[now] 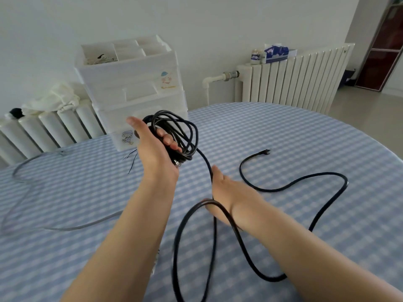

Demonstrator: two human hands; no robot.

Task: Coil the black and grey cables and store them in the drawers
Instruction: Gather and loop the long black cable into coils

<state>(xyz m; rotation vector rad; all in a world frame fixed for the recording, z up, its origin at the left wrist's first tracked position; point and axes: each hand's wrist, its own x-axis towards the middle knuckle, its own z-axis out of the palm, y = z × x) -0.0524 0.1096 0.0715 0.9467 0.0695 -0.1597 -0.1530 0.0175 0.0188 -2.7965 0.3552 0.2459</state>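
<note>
The left hand (157,149) is raised above the desk (283,138), palm turned toward the right, and its fingers are curled around a bundle of loops of the black cable (292,183). The loops stand up over the fingers, and one metal end of the cable sticks out below the palm. From the bundle the cable runs down to the right hand (226,192), which is lower and nearer to the front edge of the desk. The right hand holds the cable with curled fingers; how tight the grip is I cannot tell, because the fingers are under the hand. After this hand the cable makes a big loose loop toward the front edge, passes under the right forearm, and then goes in a wide curve on the right side of the desk. Its free end with the plug lies flat near the middle.

The grey cable (65,227) lies uncoiled on the left side of the desk, in a long open curve. A white set of drawers (135,88) stands at the back edge, left of middle. The desk has a blue and white checked cloth. Behind it are white radiators (290,77) at the wall.
</note>
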